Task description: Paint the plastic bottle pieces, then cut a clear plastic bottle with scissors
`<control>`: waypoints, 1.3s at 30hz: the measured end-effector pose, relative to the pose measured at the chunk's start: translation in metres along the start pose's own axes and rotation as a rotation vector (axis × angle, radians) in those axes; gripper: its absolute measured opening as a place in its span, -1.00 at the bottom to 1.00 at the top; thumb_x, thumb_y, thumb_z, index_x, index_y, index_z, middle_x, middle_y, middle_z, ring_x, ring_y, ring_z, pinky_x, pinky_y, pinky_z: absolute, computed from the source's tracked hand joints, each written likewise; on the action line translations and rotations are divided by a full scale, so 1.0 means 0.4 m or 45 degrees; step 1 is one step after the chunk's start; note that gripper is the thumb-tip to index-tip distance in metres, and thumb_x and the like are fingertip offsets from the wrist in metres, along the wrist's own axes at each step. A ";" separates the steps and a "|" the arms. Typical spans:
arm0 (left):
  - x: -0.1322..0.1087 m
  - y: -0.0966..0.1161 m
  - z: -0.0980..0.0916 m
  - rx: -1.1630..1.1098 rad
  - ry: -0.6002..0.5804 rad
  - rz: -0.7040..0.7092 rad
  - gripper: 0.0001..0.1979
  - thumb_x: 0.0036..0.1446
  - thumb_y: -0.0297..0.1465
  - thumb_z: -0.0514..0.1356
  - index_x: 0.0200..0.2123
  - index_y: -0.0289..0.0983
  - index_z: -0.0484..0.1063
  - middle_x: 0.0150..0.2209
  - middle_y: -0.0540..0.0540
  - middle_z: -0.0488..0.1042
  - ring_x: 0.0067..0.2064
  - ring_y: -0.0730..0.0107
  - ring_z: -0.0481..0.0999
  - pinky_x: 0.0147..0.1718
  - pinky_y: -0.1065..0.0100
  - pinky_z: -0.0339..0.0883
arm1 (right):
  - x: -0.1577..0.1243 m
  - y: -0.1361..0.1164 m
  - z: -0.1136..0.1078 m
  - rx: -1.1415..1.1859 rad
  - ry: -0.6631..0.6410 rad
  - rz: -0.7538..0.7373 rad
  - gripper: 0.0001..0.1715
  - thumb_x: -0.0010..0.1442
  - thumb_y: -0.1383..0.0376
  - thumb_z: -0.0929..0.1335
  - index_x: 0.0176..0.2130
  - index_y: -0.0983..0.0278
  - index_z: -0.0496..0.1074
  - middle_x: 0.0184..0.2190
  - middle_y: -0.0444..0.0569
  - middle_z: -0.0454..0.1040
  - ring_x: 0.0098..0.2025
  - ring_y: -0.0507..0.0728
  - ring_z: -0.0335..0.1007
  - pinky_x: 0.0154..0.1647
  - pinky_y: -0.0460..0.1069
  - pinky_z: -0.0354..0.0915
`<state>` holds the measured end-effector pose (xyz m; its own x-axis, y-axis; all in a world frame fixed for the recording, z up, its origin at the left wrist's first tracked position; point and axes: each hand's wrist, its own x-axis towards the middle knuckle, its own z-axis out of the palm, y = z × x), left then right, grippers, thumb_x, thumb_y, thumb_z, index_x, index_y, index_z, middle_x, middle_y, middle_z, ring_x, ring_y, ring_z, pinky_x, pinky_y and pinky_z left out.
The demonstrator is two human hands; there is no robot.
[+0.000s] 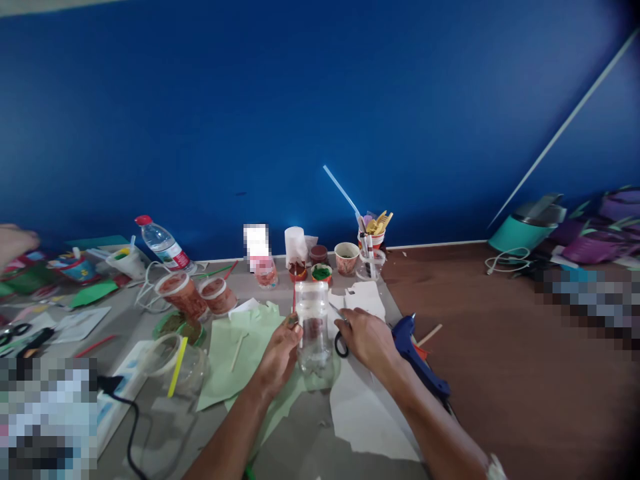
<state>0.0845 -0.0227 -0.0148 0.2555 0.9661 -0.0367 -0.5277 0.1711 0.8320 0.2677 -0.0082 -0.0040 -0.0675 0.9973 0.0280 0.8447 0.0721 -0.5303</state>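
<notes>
A clear plastic bottle (314,340), its top end cut off, stands upright in front of me above the papers. My left hand (286,347) grips it from the left side, with fingers and thumb closed against its wall. On the other side my right hand (367,337) is closed around a pair of scissors (341,345). One black handle loop shows below the fingers, and the blade points up toward the bottle's right side. Whether the blade touches the plastic I cannot tell. Beneath lie green paper (240,353) and white paper (370,407).
A blue glue gun (420,360) lies right of my right forearm. Paper cups, including a patterned cup (347,259), line the wall. Left are a red-capped water bottle (165,247), tubs of brown material (181,297) and a power strip (120,393) with a black cord. Another person's hand (17,240) shows far left.
</notes>
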 end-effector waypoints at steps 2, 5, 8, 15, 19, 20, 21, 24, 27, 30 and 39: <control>0.000 0.000 0.001 -0.009 0.011 -0.010 -0.70 0.01 -0.28 0.34 -0.16 -0.23 0.51 -0.21 -0.15 0.59 -0.13 0.14 0.56 -0.13 0.18 0.40 | 0.001 -0.002 0.005 0.387 0.063 -0.024 -0.59 0.27 0.17 0.20 -0.09 0.30 0.50 -0.19 0.11 0.54 -0.17 0.22 0.46 -0.13 0.05 0.27; -0.001 -0.001 0.003 -0.017 0.008 -0.027 -0.66 0.00 -0.27 0.34 -0.13 -0.25 0.52 -0.20 -0.17 0.60 -0.11 0.11 0.56 -0.11 0.18 0.38 | 0.001 -0.009 0.016 1.101 -0.092 0.034 -0.41 0.23 -0.06 0.20 -0.07 0.32 0.47 -0.26 0.09 0.54 -0.25 0.19 0.46 -0.19 0.05 0.31; -0.006 -0.002 0.007 0.016 -0.060 -0.095 -0.65 0.02 -0.22 0.32 -0.15 -0.30 0.54 -0.22 -0.22 0.60 -0.11 0.06 0.56 -0.09 0.15 0.36 | 0.000 -0.018 0.021 1.637 -0.233 0.122 -0.29 0.11 -0.18 0.27 -0.03 0.31 0.42 -0.24 0.09 0.53 -0.22 0.20 0.46 -0.14 0.07 0.33; -0.020 0.002 0.011 0.117 -0.200 -0.219 -0.62 0.01 -0.18 0.32 -0.20 -0.35 0.57 -0.31 -0.24 0.61 -0.18 0.07 0.58 -0.17 0.21 0.37 | -0.003 -0.015 -0.004 1.936 -0.377 -0.026 -0.50 0.04 0.00 0.35 -0.11 0.26 0.44 -0.29 0.03 0.55 -0.24 0.21 0.47 -0.31 0.01 0.34; -0.020 0.005 0.009 0.134 -0.236 -0.234 -0.64 0.02 -0.20 0.32 -0.18 -0.34 0.57 -0.28 -0.24 0.61 -0.21 0.15 0.58 -0.15 0.25 0.34 | -0.007 -0.011 -0.010 1.971 -0.367 0.074 -0.51 -0.06 0.01 0.38 -0.20 0.26 0.45 -0.32 0.03 0.56 -0.25 0.22 0.48 -0.27 0.05 0.35; -0.019 0.006 0.010 0.127 -0.263 -0.238 -0.63 0.02 -0.20 0.32 -0.17 -0.33 0.56 -0.26 -0.24 0.61 -0.20 0.15 0.58 -0.14 0.24 0.34 | -0.008 -0.013 -0.011 1.991 -0.380 0.093 -0.50 -0.08 0.01 0.38 -0.21 0.27 0.45 -0.32 0.03 0.56 -0.25 0.22 0.49 -0.26 0.05 0.35; -0.019 0.005 0.011 0.125 -0.290 -0.240 -0.61 0.02 -0.18 0.32 -0.16 -0.33 0.56 -0.26 -0.24 0.60 -0.20 0.14 0.58 -0.13 0.22 0.33 | -0.010 -0.016 -0.012 2.010 -0.403 0.100 -0.49 -0.09 0.01 0.39 -0.20 0.27 0.44 -0.32 0.03 0.57 -0.25 0.23 0.49 -0.26 0.05 0.35; -0.019 0.002 0.016 0.175 -0.279 -0.215 -0.58 0.03 -0.14 0.31 -0.14 -0.33 0.55 -0.25 -0.24 0.60 -0.18 0.12 0.57 -0.15 0.24 0.33 | -0.014 -0.030 -0.016 2.049 -0.437 0.080 -0.46 -0.11 0.07 0.42 -0.14 0.28 0.43 -0.28 0.03 0.58 -0.21 0.24 0.50 -0.24 0.05 0.35; -0.014 -0.001 0.016 0.286 -0.108 -0.093 -0.61 0.01 -0.16 0.33 -0.18 -0.33 0.54 -0.27 -0.20 0.59 -0.18 0.17 0.55 -0.18 0.30 0.32 | -0.014 -0.041 -0.017 2.071 -0.388 0.077 -0.40 -0.13 0.09 0.44 -0.09 0.27 0.42 -0.25 0.04 0.58 -0.17 0.26 0.50 -0.25 0.05 0.36; -0.007 0.001 0.013 0.421 0.069 0.064 -0.64 -0.06 -0.20 0.37 -0.24 -0.31 0.54 -0.30 -0.15 0.58 -0.23 0.25 0.52 -0.22 0.34 0.33 | -0.011 -0.044 -0.009 2.142 -0.360 0.088 -0.40 -0.14 0.12 0.47 -0.09 0.27 0.42 -0.26 0.03 0.59 -0.17 0.25 0.50 -0.24 0.03 0.36; -0.006 -0.009 -0.010 0.856 0.253 0.500 -0.84 0.03 -0.36 0.26 -0.27 -0.25 0.46 -0.30 -0.08 0.47 -0.22 0.32 0.47 -0.17 0.33 0.35 | -0.013 -0.052 0.033 2.197 -0.325 0.053 -0.54 -0.13 0.13 0.53 -0.23 0.26 0.47 -0.37 -0.03 0.59 -0.21 0.21 0.49 -0.23 0.01 0.34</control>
<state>0.0824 -0.0250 -0.0200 -0.0295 0.9587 0.2829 0.0680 -0.2804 0.9575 0.2432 -0.0149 -0.0043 -0.2804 0.9590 -0.0410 -0.6271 -0.2153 -0.7486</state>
